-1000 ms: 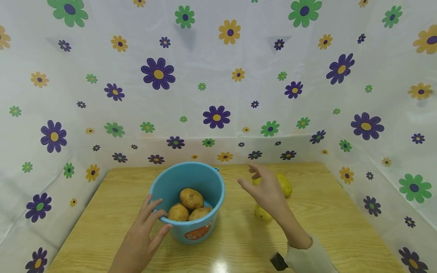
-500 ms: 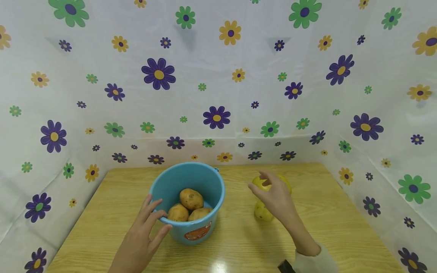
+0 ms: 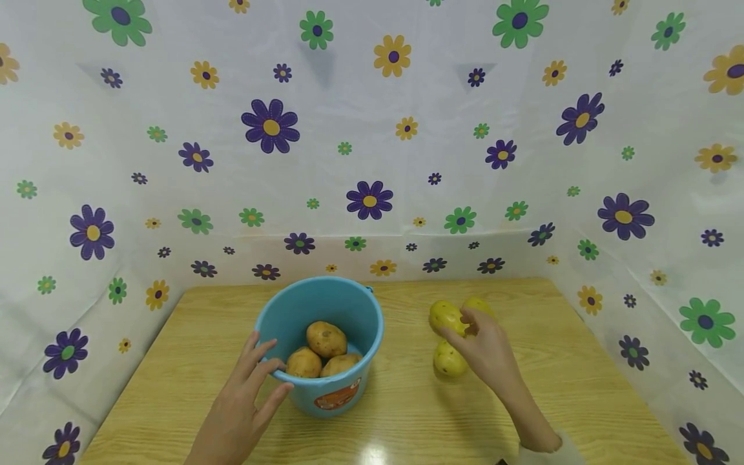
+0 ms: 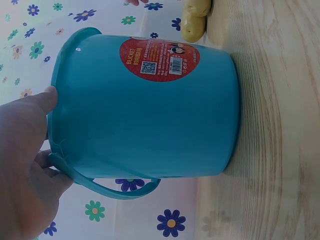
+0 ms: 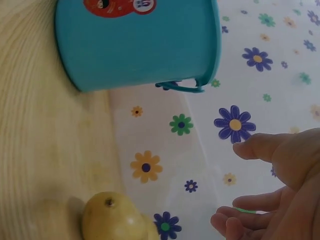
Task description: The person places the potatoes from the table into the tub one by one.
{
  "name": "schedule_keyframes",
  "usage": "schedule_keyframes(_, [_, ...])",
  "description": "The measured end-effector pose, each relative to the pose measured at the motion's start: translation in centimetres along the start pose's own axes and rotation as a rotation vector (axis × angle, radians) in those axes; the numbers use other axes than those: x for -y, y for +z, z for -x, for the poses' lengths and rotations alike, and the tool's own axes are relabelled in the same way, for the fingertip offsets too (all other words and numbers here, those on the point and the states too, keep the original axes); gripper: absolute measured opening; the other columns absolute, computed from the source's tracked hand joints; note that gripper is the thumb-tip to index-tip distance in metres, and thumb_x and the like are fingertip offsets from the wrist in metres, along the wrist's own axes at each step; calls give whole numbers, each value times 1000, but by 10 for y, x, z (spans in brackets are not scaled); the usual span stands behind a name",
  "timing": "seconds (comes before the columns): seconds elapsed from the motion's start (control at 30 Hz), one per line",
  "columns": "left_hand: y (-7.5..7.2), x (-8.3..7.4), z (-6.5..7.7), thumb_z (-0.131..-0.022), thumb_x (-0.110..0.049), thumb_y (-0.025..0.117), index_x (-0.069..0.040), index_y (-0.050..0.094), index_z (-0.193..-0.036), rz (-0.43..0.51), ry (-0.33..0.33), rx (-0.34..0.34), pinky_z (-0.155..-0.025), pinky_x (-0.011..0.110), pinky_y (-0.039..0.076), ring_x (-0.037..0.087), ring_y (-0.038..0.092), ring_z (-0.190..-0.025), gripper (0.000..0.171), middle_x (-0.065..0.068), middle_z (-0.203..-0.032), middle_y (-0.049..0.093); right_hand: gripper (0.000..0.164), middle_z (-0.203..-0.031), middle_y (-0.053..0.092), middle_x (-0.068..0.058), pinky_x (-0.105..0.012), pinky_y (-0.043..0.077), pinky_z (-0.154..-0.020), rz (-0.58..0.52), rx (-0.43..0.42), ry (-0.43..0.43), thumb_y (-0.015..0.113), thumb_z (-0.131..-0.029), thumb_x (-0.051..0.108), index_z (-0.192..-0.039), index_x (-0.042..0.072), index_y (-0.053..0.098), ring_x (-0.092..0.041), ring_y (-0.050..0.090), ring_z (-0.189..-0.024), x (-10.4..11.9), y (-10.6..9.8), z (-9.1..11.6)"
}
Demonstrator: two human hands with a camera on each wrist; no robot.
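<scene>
My left hand (image 3: 235, 400) grips the near-left rim of a blue bucket (image 3: 322, 294), fingers over the edge and thumb on the outside. Three brown potatoes (image 3: 326, 338) lie inside the bucket. In the left wrist view the thumb touches the bucket's rim, and the other fingers are beside its hanging handle (image 4: 115, 193). On the right, my right hand (image 3: 488, 352) hovers over several yellow, rounded fruits (image 3: 449, 359), partly covering them from the head camera. Its fingers are loosely bent and hold nothing. The right wrist view shows one fruit (image 5: 111, 216) below the hand, its dark stem spot visible.
A light wooden table (image 3: 395, 413) bears the bucket and the fruits. White sheeting with printed flowers (image 3: 372, 155) closes off the back and both sides. A red label (image 4: 159, 58) is stuck on the bucket's wall.
My right hand has moved right and toward me, lowering over the yellow fruits and uncovering more of the left ones. The left hand and the bucket have stayed in place.
</scene>
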State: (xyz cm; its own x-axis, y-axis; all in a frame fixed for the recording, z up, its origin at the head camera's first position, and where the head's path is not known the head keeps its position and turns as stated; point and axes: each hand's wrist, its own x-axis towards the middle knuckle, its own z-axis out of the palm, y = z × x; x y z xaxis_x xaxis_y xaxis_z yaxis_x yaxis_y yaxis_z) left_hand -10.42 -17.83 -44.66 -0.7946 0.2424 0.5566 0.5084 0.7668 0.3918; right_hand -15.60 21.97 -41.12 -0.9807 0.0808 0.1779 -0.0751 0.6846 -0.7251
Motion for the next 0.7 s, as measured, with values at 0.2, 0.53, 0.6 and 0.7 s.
schedule_keyframes(0.2, [0, 0, 0, -95, -23, 78, -12, 65, -114, -1, -3, 3, -98, 70, 47, 48, 30, -149, 26, 12, -150, 50, 63, -128, 63, -29, -53, 58, -89, 13, 8, 23, 75, -96, 32, -137, -12, 55, -40, 62, -113, -15, 4, 5])
schedule_keyframes(0.53, [-1, -1, 0, -93, -21, 79, -12, 65, -114, 9, 6, -5, -99, 71, 48, 48, 30, -149, 27, 13, -150, 50, 63, -120, 65, -33, -52, 61, -81, 61, 22, 69, 75, -96, 34, -130, -16, 58, -43, 67, -103, -33, 15, 9])
schedule_keyframes(0.6, [-1, -1, 0, -93, -20, 80, -12, 65, -114, 13, 8, -7, -98, 71, 48, 48, 31, -148, 27, 13, -149, 51, 63, -119, 65, -34, -53, 61, -81, 72, 23, 77, 75, -96, 34, -130, -16, 57, -43, 68, -102, -37, 17, 10])
schedule_keyframes(0.7, [-1, -2, 0, -93, -20, 80, -13, 65, -114, 11, 8, -6, -98, 71, 48, 48, 31, -148, 27, 13, -149, 51, 64, -120, 65, -34, -52, 62, -79, 72, 35, 93, 74, -97, 34, -133, -15, 57, -41, 68, -100, -43, 21, 10])
